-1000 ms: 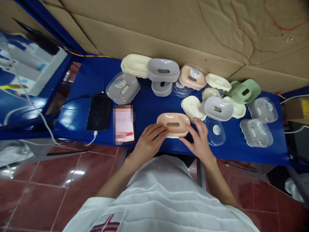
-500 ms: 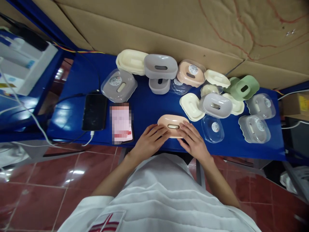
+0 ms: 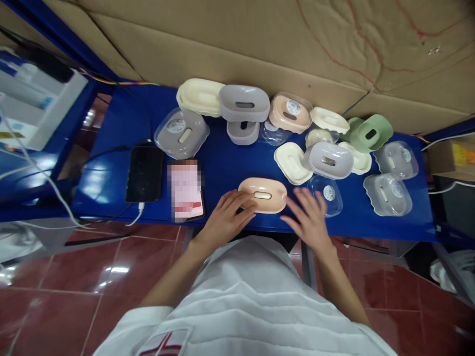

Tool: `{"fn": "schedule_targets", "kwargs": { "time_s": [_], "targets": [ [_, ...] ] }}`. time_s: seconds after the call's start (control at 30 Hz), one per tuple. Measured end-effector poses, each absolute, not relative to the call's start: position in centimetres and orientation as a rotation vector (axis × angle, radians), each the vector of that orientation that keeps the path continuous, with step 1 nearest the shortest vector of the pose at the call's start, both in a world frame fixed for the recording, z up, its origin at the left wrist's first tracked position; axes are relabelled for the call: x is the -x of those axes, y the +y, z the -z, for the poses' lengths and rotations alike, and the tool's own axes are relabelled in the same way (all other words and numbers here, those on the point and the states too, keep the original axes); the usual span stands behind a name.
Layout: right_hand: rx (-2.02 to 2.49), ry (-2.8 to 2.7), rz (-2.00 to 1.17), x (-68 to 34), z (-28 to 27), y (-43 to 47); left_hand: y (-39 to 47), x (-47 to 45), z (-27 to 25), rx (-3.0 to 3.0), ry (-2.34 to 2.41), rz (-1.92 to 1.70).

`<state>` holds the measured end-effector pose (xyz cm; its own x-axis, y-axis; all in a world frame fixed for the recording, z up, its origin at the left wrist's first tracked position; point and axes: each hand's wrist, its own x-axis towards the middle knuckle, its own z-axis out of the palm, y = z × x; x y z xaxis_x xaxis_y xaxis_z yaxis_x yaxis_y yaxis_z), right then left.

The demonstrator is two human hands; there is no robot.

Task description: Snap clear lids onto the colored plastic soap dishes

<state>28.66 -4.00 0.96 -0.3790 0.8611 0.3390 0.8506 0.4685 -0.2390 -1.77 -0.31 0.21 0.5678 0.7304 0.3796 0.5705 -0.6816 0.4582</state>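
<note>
In the head view, the peach dish [image 3: 275, 192] sits near the front edge of the blue table [image 3: 222, 165], ahead of the person and between the two hands; its long axis runs left to right, roughly along that edge — so each hand faces one rounded end; a pale bar [image 3: 262, 196] shows at the dish's middle, lying along the same axis. The left hand [image 3: 227, 217] is the nearer one; its loosely bent fingers lie over the dish's left end; whether they grip or merely rest, I cannot tell. The right hand [image 3: 308, 218] is spread and grasps nothing; its fingertips are just beside the right end — blurred, so a light touch cannot be ruled out. A clear lid [image 3: 335, 200] lies just to the right of this hand, partly behind its fingers; farther back, a cream dish [image 3: 289, 163] meets a grey dish [image 3: 330, 168], the latter overlapping it in view; left of the left hand lies a lit phone [image 3: 185, 190], with a dark phone [image 3: 144, 173] beyond.
</note>
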Motion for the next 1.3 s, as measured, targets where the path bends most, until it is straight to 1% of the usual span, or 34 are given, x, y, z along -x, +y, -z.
{"fn": "schedule_targets", "kwargs": {
  "time_s": [0.1, 0.13, 0.2, 0.4, 0.57, 0.77, 0.9, 1.0, 1.17, 1.3],
  "targets": [
    [1.846, -1.898, 0.201, -32.2, -1.0, -5.9, -0.6, 2.2, 0.2, -2.376, 1.133, -0.897],
    [1.933, -1.811, 0.206, -33.1, -1.0, -6.5, -0.7, 2.3, 0.3, -2.338, 1.136, -0.916],
    [1.989, -1.757, 0.112, -34.3, -0.9, -7.3, -0.6, 2.4, 0.5, -2.284, 1.135, -0.958],
    [1.664, -1.834, -0.301, -32.2, -2.1, -7.1, -0.4, 2.3, 0.2, -2.225, 1.093, -0.971],
    [1.344, -2.144, -0.446, -28.9, -2.2, -4.4, -0.5, 2.3, -0.1, -2.150, 1.113, -0.966],
    [1.108, -2.416, -0.490, -27.0, -1.7, -1.0, -0.2, 2.6, 0.0, -2.171, 1.082, -0.885],
    [1.015, -2.502, -0.392, -26.6, -1.5, -0.2, 0.0, 2.7, -0.1, -2.228, 1.122, -0.858],
    [1.051, -2.534, -0.304, -26.5, -1.2, -0.4, -0.2, 2.8, 0.1, -2.245, 1.140, -0.864],
    [1.100, -2.574, -0.272, -26.3, -0.6, -1.2, -0.7, 2.9, 1.0, -2.295, 1.161, -0.924],
    [1.112, -2.540, -0.381, -26.4, -0.3, -1.2, -0.8, 2.9, 1.4, -2.324, 1.149, -0.957]
  ]
}}
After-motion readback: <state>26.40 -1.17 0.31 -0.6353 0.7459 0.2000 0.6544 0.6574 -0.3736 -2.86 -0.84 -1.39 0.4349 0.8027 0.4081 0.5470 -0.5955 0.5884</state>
